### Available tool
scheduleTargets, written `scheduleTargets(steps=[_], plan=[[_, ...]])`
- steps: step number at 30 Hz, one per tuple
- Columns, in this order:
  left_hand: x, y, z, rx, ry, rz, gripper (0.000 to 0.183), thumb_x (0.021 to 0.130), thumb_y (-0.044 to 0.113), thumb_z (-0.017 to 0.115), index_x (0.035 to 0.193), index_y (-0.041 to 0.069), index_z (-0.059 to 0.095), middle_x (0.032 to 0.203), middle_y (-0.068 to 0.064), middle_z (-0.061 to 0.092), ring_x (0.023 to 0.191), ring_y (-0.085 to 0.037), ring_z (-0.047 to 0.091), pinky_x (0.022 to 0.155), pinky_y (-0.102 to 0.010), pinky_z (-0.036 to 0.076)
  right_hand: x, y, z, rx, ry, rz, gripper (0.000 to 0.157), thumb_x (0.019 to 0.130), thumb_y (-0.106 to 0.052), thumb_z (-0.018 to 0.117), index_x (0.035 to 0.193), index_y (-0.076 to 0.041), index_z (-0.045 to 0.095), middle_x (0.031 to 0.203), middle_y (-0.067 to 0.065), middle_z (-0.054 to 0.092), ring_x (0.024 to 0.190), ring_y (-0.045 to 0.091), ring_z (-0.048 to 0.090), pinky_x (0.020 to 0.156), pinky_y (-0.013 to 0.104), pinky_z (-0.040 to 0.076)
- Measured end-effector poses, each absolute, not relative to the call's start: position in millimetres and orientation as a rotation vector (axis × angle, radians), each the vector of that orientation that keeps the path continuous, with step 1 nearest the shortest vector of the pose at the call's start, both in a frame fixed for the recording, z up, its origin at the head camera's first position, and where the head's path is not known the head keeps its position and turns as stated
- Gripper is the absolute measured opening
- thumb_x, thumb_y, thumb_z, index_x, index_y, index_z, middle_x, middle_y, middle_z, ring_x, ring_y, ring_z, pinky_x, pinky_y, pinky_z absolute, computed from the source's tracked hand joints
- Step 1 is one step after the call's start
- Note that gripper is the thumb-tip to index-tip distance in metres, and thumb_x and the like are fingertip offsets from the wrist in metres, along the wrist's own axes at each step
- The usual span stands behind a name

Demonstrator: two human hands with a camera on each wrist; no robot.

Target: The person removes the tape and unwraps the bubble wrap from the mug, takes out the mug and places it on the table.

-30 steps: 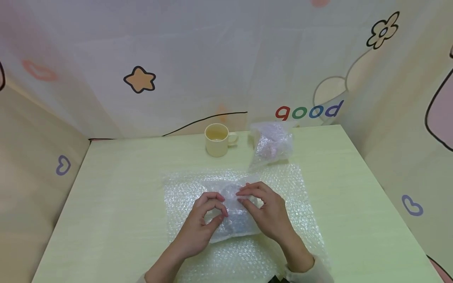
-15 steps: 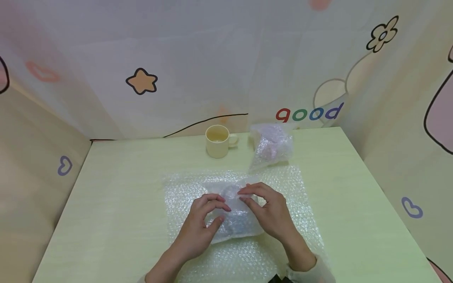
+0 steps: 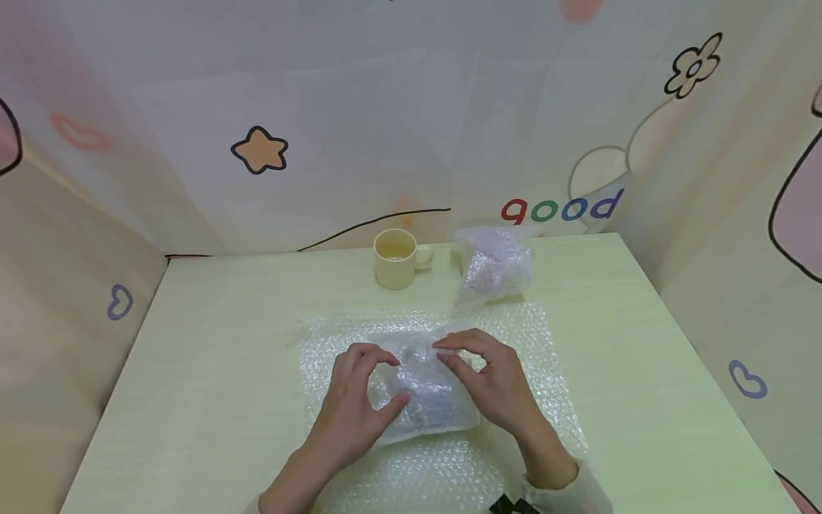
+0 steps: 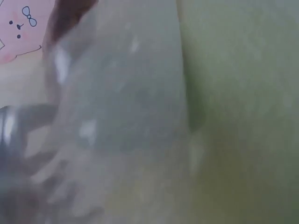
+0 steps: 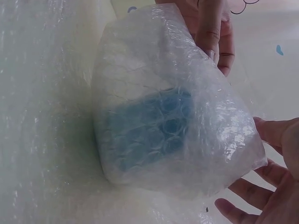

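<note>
My 2 grips work at a bubble-wrap pouch [image 3: 427, 408], low in the centre of the frame, over a bubble-wrap sheet [image 3: 546, 400] spread on the worktop [image 3: 212, 371]. My right grip [image 3: 489, 373] has thumb and forefinger nearly together, pinching the pouch's upper edge. My left grip [image 3: 349, 396] stands wide, thumb well apart from the fingers, touching the pouch's near left part without clasping it. In the right wrist view a blue thing [image 5: 152, 128] shows through the bubbles near mid-frame; I can't tell what it is.

I take the step to be handling the pouch's loose edge. To do it well, I'd let the right pinch anchor while the left fingers work lightly along the film, so it doesn't tear, and I'd tilt the pouch little so the blue thing sits deep. The cream mug [image 3: 393, 268] and the wrapped bundle [image 3: 494, 264], both upper centre, call for no touching.
</note>
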State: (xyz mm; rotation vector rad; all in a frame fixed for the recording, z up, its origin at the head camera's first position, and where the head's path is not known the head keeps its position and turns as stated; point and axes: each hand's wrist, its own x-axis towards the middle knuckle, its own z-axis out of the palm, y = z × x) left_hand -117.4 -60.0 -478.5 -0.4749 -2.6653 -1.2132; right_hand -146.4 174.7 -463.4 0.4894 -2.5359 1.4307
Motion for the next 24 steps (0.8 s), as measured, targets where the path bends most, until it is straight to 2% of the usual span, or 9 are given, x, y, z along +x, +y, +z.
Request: scheduleTargets(steps=[6,10,15,19,24], plan=[[-132,-64,-462,-0.578,-2.730,-1.041,0.071,0.073,0.035,0.094,0.131,0.020,0.057,0.134,-0.003,0.049,0.132,-0.031,0.043,0.106,-0.050,0.043,-145,176,-461,0.465,-2.575,1.425,0.017,0.094,-0.018,0.077,0.110,-0.023,0.080,0.113,-0.015,0.074,0.114,0.009,0.069,0.099,0.038,0.056],[-143,-65,-452,-0.643,-2.769,-1.002,0.078,0.074,0.040,0.094,0.137,0.018,0.052,0.143,-0.006,0.044,0.139,-0.032,0.038,0.112,-0.052,0.042,-143,174,-462,0.443,-2.611,1.403,0.022,0.095,-0.017,0.076,0.114,-0.027,0.078,0.119,-0.015,0.072,0.120,0.011,0.067,0.103,0.043,0.055],[-154,-66,-441,-0.735,-2.753,-0.959,0.072,0.083,0.034,0.088,0.142,0.014,0.052,0.146,-0.009,0.047,0.139,-0.033,0.043,0.112,-0.053,0.045,-140,171,-465,0.453,-2.615,1.336,0.032,0.094,-0.017,0.077,0.124,-0.025,0.074,0.130,-0.009,0.068,0.128,0.018,0.063,0.106,0.050,0.053],[-161,-72,-429,-0.837,-2.803,-0.839,0.061,0.091,0.029,0.081,0.145,0.015,0.056,0.147,-0.008,0.055,0.139,-0.033,0.050,0.114,-0.054,0.045,-136,172,-466,0.438,-2.612,1.334,0.048,0.092,-0.021,0.080,0.137,-0.023,0.064,0.141,-0.003,0.060,0.133,0.023,0.058,0.107,0.053,0.051],[-170,-84,-416,-0.880,-2.945,-0.720,0.052,0.098,0.027,0.073,0.146,0.016,0.059,0.146,-0.006,0.061,0.136,-0.029,0.058,0.111,-0.050,0.050,-128,177,-466,0.411,-2.643,1.398,0.067,0.087,-0.032,0.085,0.146,-0.025,0.053,0.148,-0.002,0.051,0.136,0.026,0.051,0.106,0.056,0.049]])
